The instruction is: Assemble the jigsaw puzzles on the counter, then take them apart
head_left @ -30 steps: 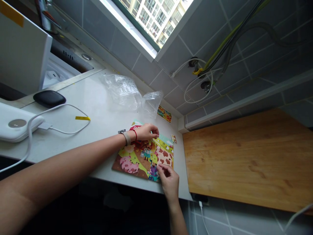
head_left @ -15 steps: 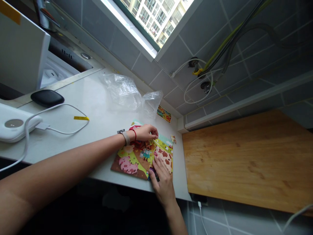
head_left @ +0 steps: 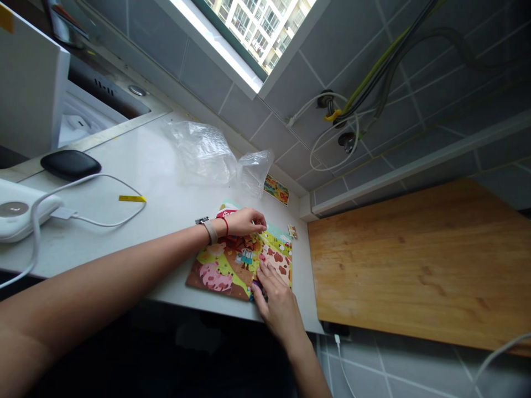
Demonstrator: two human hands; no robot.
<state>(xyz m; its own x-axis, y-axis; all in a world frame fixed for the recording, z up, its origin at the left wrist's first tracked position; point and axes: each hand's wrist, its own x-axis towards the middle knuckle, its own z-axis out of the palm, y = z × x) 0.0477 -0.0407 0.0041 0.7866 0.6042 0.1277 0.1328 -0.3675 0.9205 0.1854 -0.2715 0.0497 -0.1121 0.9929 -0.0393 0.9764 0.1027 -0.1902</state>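
A colourful farm-picture jigsaw puzzle (head_left: 222,276) lies flat on the white counter, showing a pink pig, a cow and a figure in blue. My left hand (head_left: 244,222), wearing a watch and a red cord at the wrist, reaches across its upper part. Its fingers are curled together near the top edge; whatever they hold, if anything, is hidden. On the lower right of the puzzle rests my right hand (head_left: 277,301), fingers stretched out over the cow and covering part of the picture. A small loose puzzle piece (head_left: 292,231) lies just right of the puzzle.
Crumpled clear plastic (head_left: 203,155) and a small picture card (head_left: 276,189) lie behind the puzzle. A wooden board (head_left: 415,271) is at the right. Leftward are a black oval object (head_left: 70,165), a white device (head_left: 20,213) with a cable, and a sink (head_left: 112,99).
The whole view has shifted slightly. Both hands stay nearly where they were on the puzzle, the left curled and the right flat.
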